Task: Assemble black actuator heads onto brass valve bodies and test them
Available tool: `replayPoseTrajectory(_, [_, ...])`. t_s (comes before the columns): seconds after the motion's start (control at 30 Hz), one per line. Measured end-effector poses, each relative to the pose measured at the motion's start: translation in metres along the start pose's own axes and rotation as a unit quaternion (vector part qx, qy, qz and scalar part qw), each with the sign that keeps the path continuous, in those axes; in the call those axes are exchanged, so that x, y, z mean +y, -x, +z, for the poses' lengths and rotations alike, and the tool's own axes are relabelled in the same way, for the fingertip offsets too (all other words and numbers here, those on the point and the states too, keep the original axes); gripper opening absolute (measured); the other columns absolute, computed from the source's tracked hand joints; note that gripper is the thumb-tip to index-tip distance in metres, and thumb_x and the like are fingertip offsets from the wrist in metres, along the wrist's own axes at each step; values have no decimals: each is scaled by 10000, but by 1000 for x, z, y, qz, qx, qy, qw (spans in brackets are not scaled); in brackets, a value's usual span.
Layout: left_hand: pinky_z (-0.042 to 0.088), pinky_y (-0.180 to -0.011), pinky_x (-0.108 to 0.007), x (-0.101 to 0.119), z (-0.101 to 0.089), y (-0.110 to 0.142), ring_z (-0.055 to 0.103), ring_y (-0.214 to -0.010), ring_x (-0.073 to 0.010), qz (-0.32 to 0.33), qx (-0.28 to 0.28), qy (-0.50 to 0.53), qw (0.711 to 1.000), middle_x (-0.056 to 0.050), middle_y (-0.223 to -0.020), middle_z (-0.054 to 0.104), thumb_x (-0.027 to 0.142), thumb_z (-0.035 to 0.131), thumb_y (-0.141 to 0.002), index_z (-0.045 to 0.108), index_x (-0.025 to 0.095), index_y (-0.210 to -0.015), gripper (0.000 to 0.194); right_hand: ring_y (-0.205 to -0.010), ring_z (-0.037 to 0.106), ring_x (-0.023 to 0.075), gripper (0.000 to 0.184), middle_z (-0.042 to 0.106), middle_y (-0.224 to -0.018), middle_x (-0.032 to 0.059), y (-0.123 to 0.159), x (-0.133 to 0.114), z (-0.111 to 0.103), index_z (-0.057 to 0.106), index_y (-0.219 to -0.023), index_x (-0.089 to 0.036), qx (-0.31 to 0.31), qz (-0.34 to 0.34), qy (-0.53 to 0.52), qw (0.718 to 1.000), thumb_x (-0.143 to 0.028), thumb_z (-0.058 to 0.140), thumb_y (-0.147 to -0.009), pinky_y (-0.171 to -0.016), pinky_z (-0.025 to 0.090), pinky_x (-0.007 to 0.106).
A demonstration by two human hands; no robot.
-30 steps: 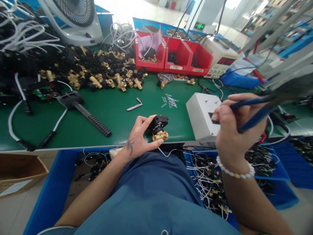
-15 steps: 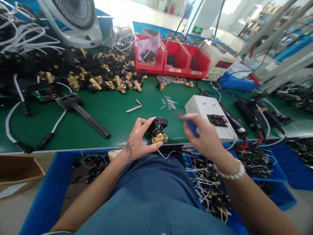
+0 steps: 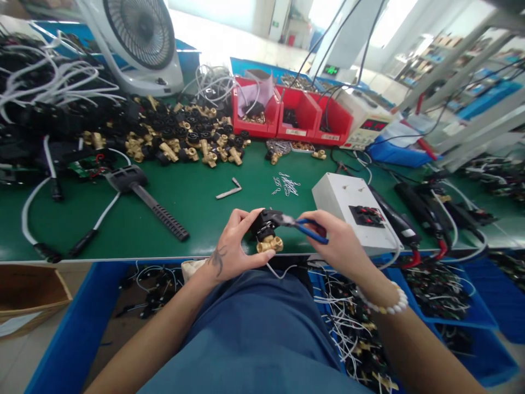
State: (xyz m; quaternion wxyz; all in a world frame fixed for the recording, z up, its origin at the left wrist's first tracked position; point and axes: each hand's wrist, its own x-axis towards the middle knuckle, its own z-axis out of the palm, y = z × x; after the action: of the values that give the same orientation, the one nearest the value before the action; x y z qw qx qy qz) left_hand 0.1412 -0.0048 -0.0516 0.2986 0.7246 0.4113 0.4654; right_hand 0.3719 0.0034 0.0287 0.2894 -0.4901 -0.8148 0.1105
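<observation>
My left hand [image 3: 232, 243] is closed around a small valve [image 3: 267, 232] with a black top and a brass body, held over the near edge of the green bench [image 3: 192, 213]. A thin white wire hangs from the valve. My right hand [image 3: 334, 246] grips blue-handled pliers [image 3: 305, 227], whose metal jaws touch the black top of the valve from the right. A white bead bracelet sits on my right wrist.
A heap of black and brass valves [image 3: 184, 139] lies at the back left, with red bins [image 3: 295, 112] behind. A white box [image 3: 353, 210] stands right of my hands. Small clips [image 3: 285, 183], a hex key [image 3: 228, 190], a fan [image 3: 139, 38] and blue crates with wired parts [image 3: 435, 279] surround the bench.
My right hand came down from high on the right with the pliers and brought their jaws to the valve. My left hand kept the valve nearly still.
</observation>
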Motion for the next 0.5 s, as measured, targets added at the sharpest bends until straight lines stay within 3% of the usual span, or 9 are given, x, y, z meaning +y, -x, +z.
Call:
replayPoseTrajectory(0.1, [555, -939, -391, 3, -1, 0, 564, -1014, -218, -12, 13, -5, 1000, -65, -1111, 512, 410, 779, -741, 512, 194, -1411, 753, -688, 622, 171, 305, 670, -852, 52, 0, 9, 1, 625, -1072, -168, 28, 118, 49, 991, -430, 535, -945, -633, 470, 268])
replayPoseTrajectory(0.17, [553, -946, -390, 4, -2, 0, 566, -1033, -225, -16, 29, -13, 999, -71, -1125, 513, 408, 787, -733, 512, 192, -1408, 760, -750, 651, 232, 481, 679, -884, 89, 3, 21, 7, 631, -1108, -151, -17, 160, 123, 979, -588, 532, -935, -662, 491, 322])
replayPoseTrajectory(0.23, [553, -947, -391, 3, -2, 0, 569, -1048, -232, -24, 48, -19, 998, -75, -1138, 514, 414, 793, -724, 507, 200, -1412, 775, -867, 671, 310, 625, 687, -953, 148, 4, 36, 15, 654, -1136, -118, -97, 139, 197, 966, -684, 535, -900, -714, 519, 391])
replayPoseTrajectory(0.3, [547, -968, -399, 2, -2, 0, 572, -1070, -240, -39, 72, -20, 996, -81, -1153, 518, 411, 799, -715, 507, 204, -1414, 786, -971, 663, 358, 706, 676, -1046, 194, -2, 45, 20, 674, -1155, -94, -117, 92, 223, 963, -730, 518, -890, -787, 536, 456])
replayPoseTrajectory(0.4, [538, -1000, -404, 2, 2, -3, 581, -1097, -247, -60, 106, -12, 993, -95, -1179, 528, 387, 814, -695, 524, 185, -1412, 800, -1011, 659, 330, 640, 654, -1138, 182, -23, 30, 17, 684, -1151, -125, -8, 38, 165, 986, -694, 476, -944, -864, 539, 477])
replayPoseTrajectory(0.47, [544, -1001, -397, 4, 5, -7, 590, -1095, -246, -73, 105, -10, 992, -98, -1184, 545, 371, 840, -655, 547, 169, -1401, 826, -947, 666, 264, 475, 670, -1066, 128, -42, -5, 18, 676, -1121, -160, 67, 9, 79, 995, -582, 513, -980, -856, 549, 421])
replayPoseTrajectory(0.5, [553, -990, -386, 5, 6, -9, 594, -1086, -242, -88, 106, -18, 990, -90, -1168, 560, 367, 845, -639, 574, 165, -1378, 812, -909, 664, 232, 390, 673, -1032, 106, -51, -27, 23, 662, -1136, -166, 76, -11, 34, 997, -506, 544, -986, -846, 553, 390])
